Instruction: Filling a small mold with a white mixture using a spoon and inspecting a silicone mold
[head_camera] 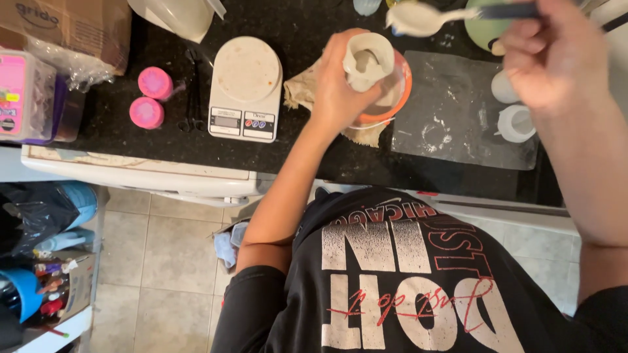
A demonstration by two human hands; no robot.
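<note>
White mould (368, 60), coated inside and out with pale paste, sits in our left hand (340, 91), whose fingers wrap closed around its side and hold it over a clear cup with an orange rim (400, 91), just right of the kitchen scale (245, 88) on the black worktop (131, 140). Our right hand (556, 55) is closed around a dark handle and carries a spoon (425, 18) heaped with the same white mix, up and to the right of the mould.

We judge the step goes best if we keep the mould level over the cup so any drip falls inside it, bring the spoon low and close to the opening, and tip the mix in slowly so it does not smear down the outside onto our fingers.

A stained cloth (302, 88) lies between the scale and the cup. Right of the cup, a grey mat (458, 111) dusted with white bears two small white pots (513, 121) at its far edge. Left of the scale stand two round pink lids (150, 98), then a pink boxy package with a printed label (16, 98), and behind it a brown cardboard box (72, 26) partly covered by clear plastic. A pale bowl (176, 16) stands behind the scale.
</note>
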